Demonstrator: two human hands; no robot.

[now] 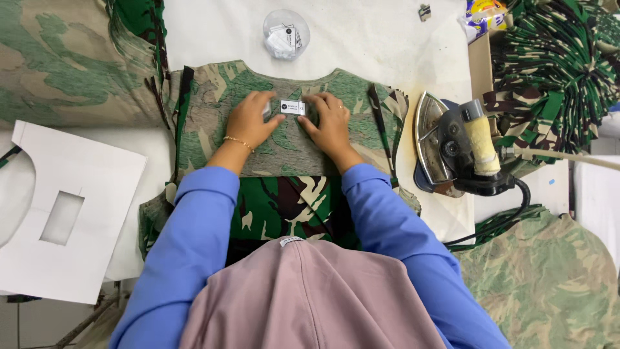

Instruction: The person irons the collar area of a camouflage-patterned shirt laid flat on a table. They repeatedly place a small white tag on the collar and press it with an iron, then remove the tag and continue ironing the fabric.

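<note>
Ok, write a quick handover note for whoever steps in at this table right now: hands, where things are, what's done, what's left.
Left hand and right hand: both flat on the camouflage garment, fingertips pinching a small white label just below the neckline.
Iron: resting on its side, right of the garment, untouched.
Clear dish of spare labels: above the neckline.
White card template: lying to the left.
Done: garment spread out, label placed.
Left: label not yet pressed.

Small white rect. label (292, 107) on camo fabric, more labels (284, 39) in clear dish, yellow packet (485, 11) maybe, top right
</note>
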